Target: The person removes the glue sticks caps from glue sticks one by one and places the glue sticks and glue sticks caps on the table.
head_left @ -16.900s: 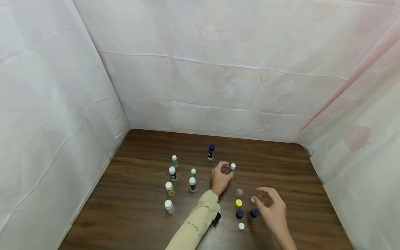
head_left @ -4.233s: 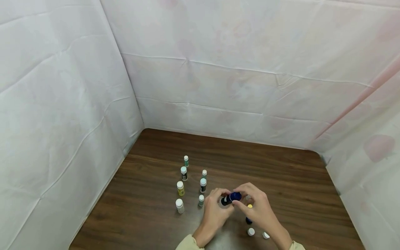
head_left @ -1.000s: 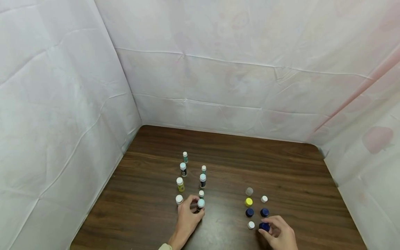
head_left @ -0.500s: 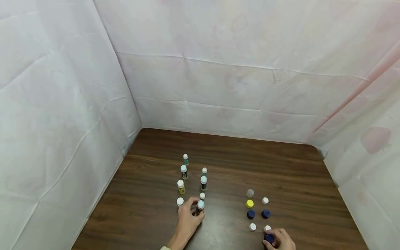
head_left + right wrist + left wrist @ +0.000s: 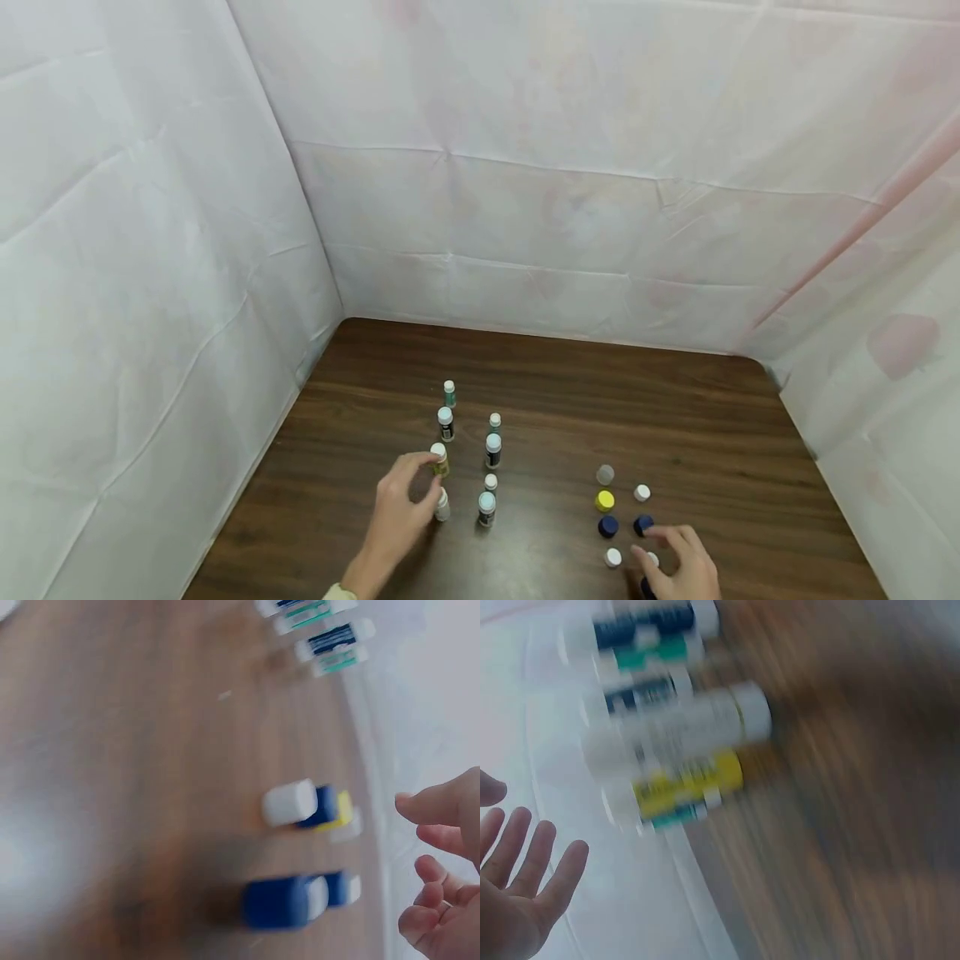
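Observation:
My left hand (image 5: 397,508) hovers beside the white bottle (image 5: 442,506), fingers spread and holding nothing; the left wrist view shows them apart from the blurred bottles. A yellow-labelled bottle (image 5: 441,467) stands just behind, partly covered by the fingertips. At the front of the neighbouring row stands a dark-labelled bottle (image 5: 487,510). My right hand (image 5: 684,568) is just above a dark blue cap (image 5: 647,588), thumb and fingers parted with nothing between them. Beyond that cap lies a white cap (image 5: 652,560), partly hidden by the hand. The right wrist view shows the blue cap (image 5: 274,904) released on the table.
More small bottles stand in two rows, among them a green-labelled bottle (image 5: 449,394) and a dark-labelled one (image 5: 492,451). Several caps lie in two rows at right, including a yellow cap (image 5: 604,501) and a clear cap (image 5: 605,475). Cloth walls (image 5: 525,250) border the wooden table (image 5: 585,375).
Earlier both hands held the blue-capped bottle; its bottle and cap then went to separate rows. Since half a second ago, my left hand has released the bottle and moved left; my right has released the cap.

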The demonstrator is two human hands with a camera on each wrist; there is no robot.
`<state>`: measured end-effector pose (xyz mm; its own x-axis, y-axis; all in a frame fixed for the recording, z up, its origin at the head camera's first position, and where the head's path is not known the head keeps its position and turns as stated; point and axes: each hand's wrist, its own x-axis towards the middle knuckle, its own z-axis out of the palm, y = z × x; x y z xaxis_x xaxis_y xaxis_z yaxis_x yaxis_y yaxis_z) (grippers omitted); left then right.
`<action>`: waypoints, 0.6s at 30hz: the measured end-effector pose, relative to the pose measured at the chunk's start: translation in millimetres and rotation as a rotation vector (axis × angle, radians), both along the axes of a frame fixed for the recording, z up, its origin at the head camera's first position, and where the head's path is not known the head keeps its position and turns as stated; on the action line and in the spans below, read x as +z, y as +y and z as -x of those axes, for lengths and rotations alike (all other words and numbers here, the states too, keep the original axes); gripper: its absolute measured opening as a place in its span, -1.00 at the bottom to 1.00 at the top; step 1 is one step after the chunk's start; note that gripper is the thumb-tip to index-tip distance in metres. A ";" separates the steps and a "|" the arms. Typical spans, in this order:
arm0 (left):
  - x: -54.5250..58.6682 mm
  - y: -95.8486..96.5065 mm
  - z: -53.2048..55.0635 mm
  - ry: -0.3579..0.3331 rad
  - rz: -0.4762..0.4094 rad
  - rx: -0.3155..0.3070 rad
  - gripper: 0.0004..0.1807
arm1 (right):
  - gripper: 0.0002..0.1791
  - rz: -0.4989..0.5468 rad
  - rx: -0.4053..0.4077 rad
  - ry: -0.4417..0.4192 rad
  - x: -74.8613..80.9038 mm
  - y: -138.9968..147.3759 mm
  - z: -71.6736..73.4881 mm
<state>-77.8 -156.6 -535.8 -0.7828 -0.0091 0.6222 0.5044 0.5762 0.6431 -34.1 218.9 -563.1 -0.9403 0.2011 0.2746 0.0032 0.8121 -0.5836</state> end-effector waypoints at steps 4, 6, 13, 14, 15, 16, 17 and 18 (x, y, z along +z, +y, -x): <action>0.3 -25.7 10.2 -0.022 0.105 0.107 -0.66 | -0.65 0.018 0.119 0.075 15.6 -7.7 20.9; -0.7 -35.4 13.9 -0.056 0.142 0.142 -0.65 | -0.63 0.025 0.171 0.111 22.3 -12.7 31.9; -13.1 -53.8 14.6 -0.195 0.211 0.192 -0.53 | -0.56 0.025 0.331 0.154 30.6 -37.0 54.8; -15.5 -54.8 14.3 -0.203 0.223 0.189 -0.51 | -0.54 0.016 0.346 0.155 30.2 -40.7 56.3; -17.7 -55.5 14.0 -0.210 0.236 0.188 -0.48 | -0.52 0.005 0.357 0.155 29.4 -44.4 57.7; -20.1 -56.1 13.7 -0.216 0.247 0.185 -0.46 | -0.51 -0.003 0.368 0.150 28.7 -48.0 58.9; -22.2 -56.6 13.6 -0.219 0.258 0.184 -0.44 | -0.49 -0.009 0.382 0.149 27.9 -51.6 60.3; -24.0 -56.9 13.5 -0.220 0.267 0.182 -0.42 | -0.47 -0.011 0.394 0.148 27.3 -55.0 61.4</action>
